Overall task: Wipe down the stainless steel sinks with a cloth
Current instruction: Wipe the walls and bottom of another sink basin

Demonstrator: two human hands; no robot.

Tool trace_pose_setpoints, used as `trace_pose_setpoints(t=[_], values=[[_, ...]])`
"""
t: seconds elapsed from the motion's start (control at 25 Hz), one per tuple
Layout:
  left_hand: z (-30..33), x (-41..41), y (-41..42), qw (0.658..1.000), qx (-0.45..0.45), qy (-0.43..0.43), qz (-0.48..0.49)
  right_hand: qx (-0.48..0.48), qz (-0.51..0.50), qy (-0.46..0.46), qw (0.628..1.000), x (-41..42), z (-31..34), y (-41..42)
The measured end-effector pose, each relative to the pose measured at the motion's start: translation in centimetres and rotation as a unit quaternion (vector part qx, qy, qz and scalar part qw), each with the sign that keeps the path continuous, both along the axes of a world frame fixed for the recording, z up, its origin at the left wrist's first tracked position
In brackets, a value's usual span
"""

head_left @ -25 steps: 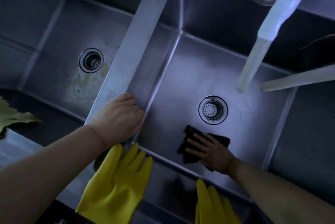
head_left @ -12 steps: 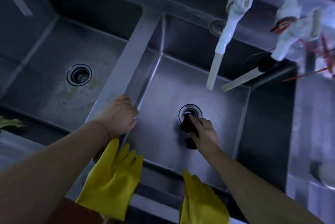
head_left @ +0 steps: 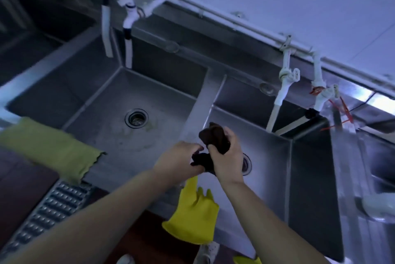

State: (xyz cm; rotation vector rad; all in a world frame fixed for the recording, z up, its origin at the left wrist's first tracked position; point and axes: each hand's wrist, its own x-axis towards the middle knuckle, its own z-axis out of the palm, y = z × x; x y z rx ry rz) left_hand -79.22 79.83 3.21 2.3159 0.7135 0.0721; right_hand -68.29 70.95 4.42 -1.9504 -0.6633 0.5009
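Two stainless steel basins lie below me: the left sink (head_left: 102, 101) with a stained floor and a round drain (head_left: 136, 119), and the right sink (head_left: 269, 157), whose drain is mostly hidden behind my hands. A dark cloth (head_left: 213, 137) is bunched up in the air above the divider between the basins. My right hand (head_left: 228, 157) grips its upper part. My left hand (head_left: 179, 161) pinches its lower end.
White taps and pipes (head_left: 282, 92) hang over the right sink, another pair (head_left: 128, 28) over the left. A green cloth (head_left: 49, 148) drapes over the left sink's front rim. A yellow rubber glove (head_left: 194, 219) hangs on the front edge. A metal floor grate (head_left: 49, 208) lies at lower left.
My right hand lifted the cloth from the right sink's floor. My left hand left the divider and took hold of the cloth. The view swung up and back.
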Motion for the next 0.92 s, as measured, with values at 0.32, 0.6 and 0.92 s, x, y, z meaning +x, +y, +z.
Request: trace_pose_setpoints(t=[0.32, 0.6, 0.92], values=[[5.3, -16.8, 5.8, 0.968, -0.088, -0.075, 0.221, 0.056, 0.024, 0.133, 0.989, -16.0, 5.4, 9.4], [7.7, -21.1, 10.6, 0.949, -0.092, -0.113, 0.279, 0.089, 0.033, 0.258, 0.961, -20.3, 5.8, 15.3], [5.4, -18.0, 20.3, 0.962, -0.005, -0.013, 0.272, -0.016, 0.164, 0.212, 0.963, -15.3, 0.4, 22.1]])
